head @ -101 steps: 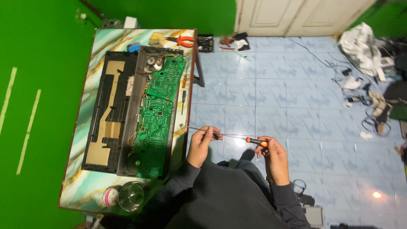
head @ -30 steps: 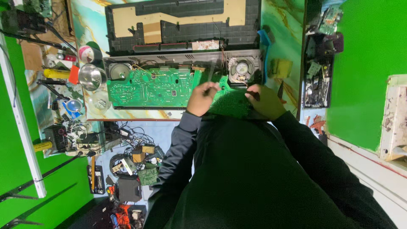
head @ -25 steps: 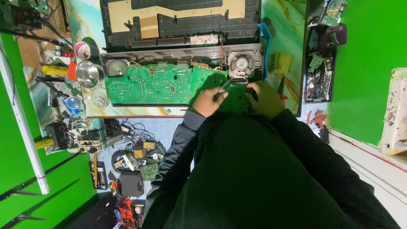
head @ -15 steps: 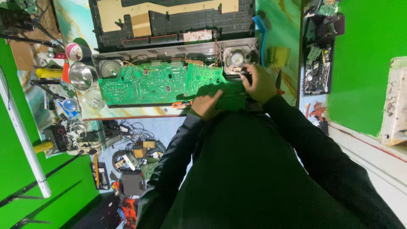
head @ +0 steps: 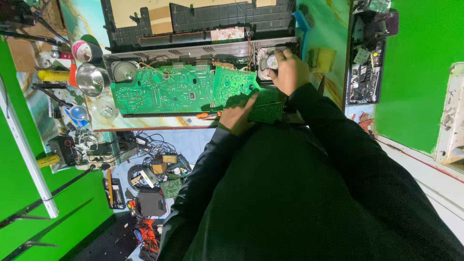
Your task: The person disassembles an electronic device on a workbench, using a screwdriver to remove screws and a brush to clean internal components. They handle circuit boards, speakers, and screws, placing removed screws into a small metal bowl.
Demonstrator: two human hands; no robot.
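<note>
A long green circuit board (head: 169,89) lies inside an opened black and grey device (head: 203,29) on the marbled table. My left hand (head: 238,115) rests on the board's near right edge, forefinger stretched out over it. An orange-handled screwdriver (head: 207,116) sticks out to the left from under this hand, which seems to grip it. My right hand (head: 289,70) is curled over a small round speaker (head: 267,61) at the device's right end. A second round speaker (head: 124,71) sits at the left end.
A steel bowl (head: 91,79), a small tin (head: 86,50) and a yellow-handled tool (head: 53,75) stand left of the board. Cables and gadgets (head: 150,169) litter the floor below the table edge. A rack of parts (head: 367,63) stands on the right, against green walls.
The view swung from the tiled floor to the table. Both hands came onto the board; then my right hand moved up to the speaker and my left hand slid back to the near edge.
</note>
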